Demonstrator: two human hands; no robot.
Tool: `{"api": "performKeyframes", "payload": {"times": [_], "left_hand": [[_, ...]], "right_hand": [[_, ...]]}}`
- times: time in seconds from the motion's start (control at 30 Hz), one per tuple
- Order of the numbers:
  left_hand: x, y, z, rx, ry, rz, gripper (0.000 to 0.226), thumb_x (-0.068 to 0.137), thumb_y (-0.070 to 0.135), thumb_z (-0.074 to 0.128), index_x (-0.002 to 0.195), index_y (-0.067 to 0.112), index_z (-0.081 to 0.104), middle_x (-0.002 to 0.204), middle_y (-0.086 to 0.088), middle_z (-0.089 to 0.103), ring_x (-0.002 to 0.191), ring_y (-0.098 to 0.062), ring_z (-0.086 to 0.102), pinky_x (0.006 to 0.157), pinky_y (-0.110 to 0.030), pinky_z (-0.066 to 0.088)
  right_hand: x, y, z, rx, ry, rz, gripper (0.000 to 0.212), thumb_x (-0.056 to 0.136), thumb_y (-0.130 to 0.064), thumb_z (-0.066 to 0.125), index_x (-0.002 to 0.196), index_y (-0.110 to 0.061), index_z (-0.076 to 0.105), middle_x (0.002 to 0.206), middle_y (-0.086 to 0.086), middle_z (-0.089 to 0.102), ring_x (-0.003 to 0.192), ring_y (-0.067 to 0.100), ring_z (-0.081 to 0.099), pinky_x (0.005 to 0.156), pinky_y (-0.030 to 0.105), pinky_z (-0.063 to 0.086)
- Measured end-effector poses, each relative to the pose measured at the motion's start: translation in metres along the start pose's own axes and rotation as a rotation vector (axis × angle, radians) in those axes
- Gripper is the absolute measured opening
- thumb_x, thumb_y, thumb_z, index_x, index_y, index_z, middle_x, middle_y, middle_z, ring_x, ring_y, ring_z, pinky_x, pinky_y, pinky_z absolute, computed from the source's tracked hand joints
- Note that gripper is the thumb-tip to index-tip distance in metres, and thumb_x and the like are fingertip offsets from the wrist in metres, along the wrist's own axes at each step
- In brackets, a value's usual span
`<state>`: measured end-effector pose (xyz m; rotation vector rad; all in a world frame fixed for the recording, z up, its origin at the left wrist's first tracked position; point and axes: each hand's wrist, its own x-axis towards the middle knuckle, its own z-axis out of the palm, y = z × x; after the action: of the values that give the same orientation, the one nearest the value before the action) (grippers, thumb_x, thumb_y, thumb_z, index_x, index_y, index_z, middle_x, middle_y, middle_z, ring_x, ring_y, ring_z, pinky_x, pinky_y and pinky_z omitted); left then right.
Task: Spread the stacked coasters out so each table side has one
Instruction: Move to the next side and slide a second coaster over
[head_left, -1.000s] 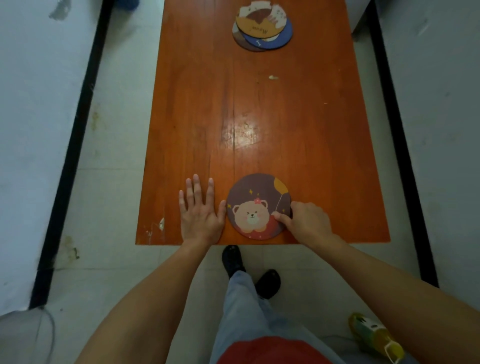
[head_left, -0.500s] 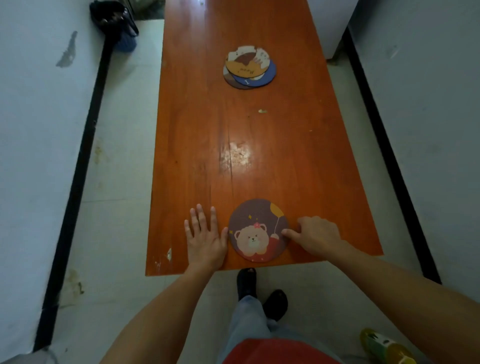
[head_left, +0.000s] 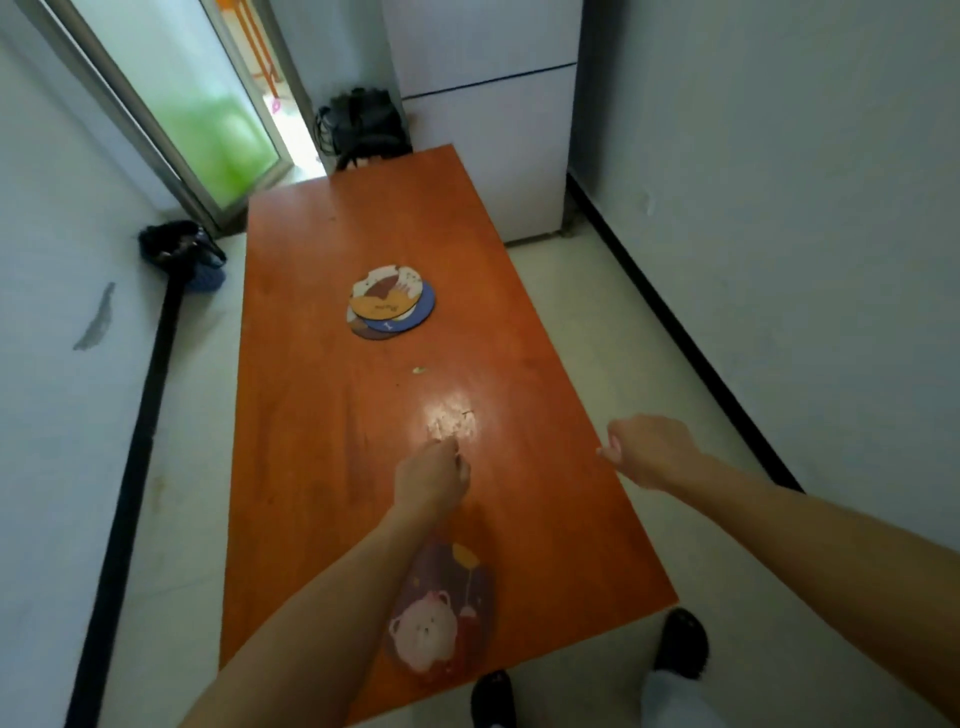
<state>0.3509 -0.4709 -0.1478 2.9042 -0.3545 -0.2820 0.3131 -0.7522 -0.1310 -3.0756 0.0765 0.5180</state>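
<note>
Bear coaster (head_left: 441, 618) now lies alone at the near tabletop (head_left: 322, 415) edge, released. My left hand (head_left: 431, 480) and right hand (head_left: 649, 452), fingers loosely curled on nothing, now reach toward the remaining stack (head_left: 390, 307).

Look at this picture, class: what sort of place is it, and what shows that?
Probably a small kitchen or dining room in a home. An orange wooden table holds cartoon coasters, a white fridge stands at its far end, and a frosted glass door opens off the corner.

The left forearm (head_left: 332, 597) hides the blurred bear coaster's (head_left: 441, 618) left edge.
</note>
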Motion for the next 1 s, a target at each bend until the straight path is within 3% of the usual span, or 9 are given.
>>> {"api": "performKeyframes", "payload": {"times": [0.2, 0.4, 0.53, 0.77, 0.9, 1.0], "left_hand": [[0.074, 0.110, 0.008, 0.059, 0.009, 0.035, 0.026, 0.094, 0.028, 0.044, 0.103, 0.011, 0.062, 0.095, -0.008, 0.065, 0.083, -0.027, 0.060, 0.066, -0.037, 0.049], [0.124, 0.212, 0.020, 0.049, -0.017, 0.010, 0.023, 0.090, 0.027, 0.046, 0.097, 0.011, 0.062, 0.098, -0.010, 0.066, 0.089, -0.033, 0.061, 0.067, -0.035, 0.042], [0.149, 0.246, 0.015, 0.011, -0.012, -0.028, 0.022, 0.091, 0.026, 0.045, 0.092, 0.012, 0.062, 0.092, -0.006, 0.065, 0.083, -0.026, 0.062, 0.070, -0.034, 0.051], [0.181, 0.214, 0.002, -0.031, -0.015, -0.281, 0.017, 0.092, 0.027, 0.046, 0.081, 0.017, 0.055, 0.081, -0.002, 0.060, 0.072, -0.020, 0.060, 0.072, -0.038, 0.055], [0.215, 0.187, 0.008, -0.024, -0.027, -0.389, 0.016, 0.092, 0.028, 0.045, 0.081, 0.018, 0.052, 0.086, -0.004, 0.062, 0.075, -0.023, 0.059, 0.069, -0.034, 0.050], [0.251, 0.170, 0.011, -0.060, -0.040, -0.454, 0.016, 0.093, 0.027, 0.045, 0.089, 0.016, 0.056, 0.091, -0.005, 0.064, 0.080, -0.022, 0.061, 0.076, -0.037, 0.053]], "right_hand": [[0.041, 0.115, -0.019, -0.054, -0.007, -0.059, 0.034, 0.091, -0.051, 0.045, 0.095, -0.020, 0.057, 0.102, 0.008, 0.066, 0.091, 0.029, 0.062, 0.067, 0.033, 0.040], [0.078, 0.217, -0.053, -0.085, 0.054, -0.148, 0.034, 0.092, -0.048, 0.044, 0.098, -0.017, 0.057, 0.102, 0.009, 0.066, 0.090, 0.030, 0.062, 0.064, 0.033, 0.037], [0.115, 0.261, -0.076, -0.101, 0.072, -0.181, 0.032, 0.092, -0.046, 0.044, 0.093, -0.017, 0.056, 0.099, 0.009, 0.065, 0.085, 0.028, 0.060, 0.063, 0.032, 0.036], [0.203, 0.236, -0.095, -0.119, 0.025, -0.361, 0.031, 0.092, -0.046, 0.045, 0.097, -0.019, 0.058, 0.100, 0.007, 0.065, 0.085, 0.027, 0.060, 0.063, 0.032, 0.038], [0.263, 0.204, -0.110, -0.162, 0.041, -0.488, 0.030, 0.091, -0.045, 0.046, 0.097, -0.019, 0.059, 0.100, 0.007, 0.066, 0.087, 0.027, 0.061, 0.064, 0.033, 0.039], [0.314, 0.186, -0.126, -0.168, 0.055, -0.547, 0.030, 0.091, -0.044, 0.047, 0.097, -0.018, 0.060, 0.100, 0.007, 0.066, 0.088, 0.027, 0.062, 0.065, 0.033, 0.041]]}}
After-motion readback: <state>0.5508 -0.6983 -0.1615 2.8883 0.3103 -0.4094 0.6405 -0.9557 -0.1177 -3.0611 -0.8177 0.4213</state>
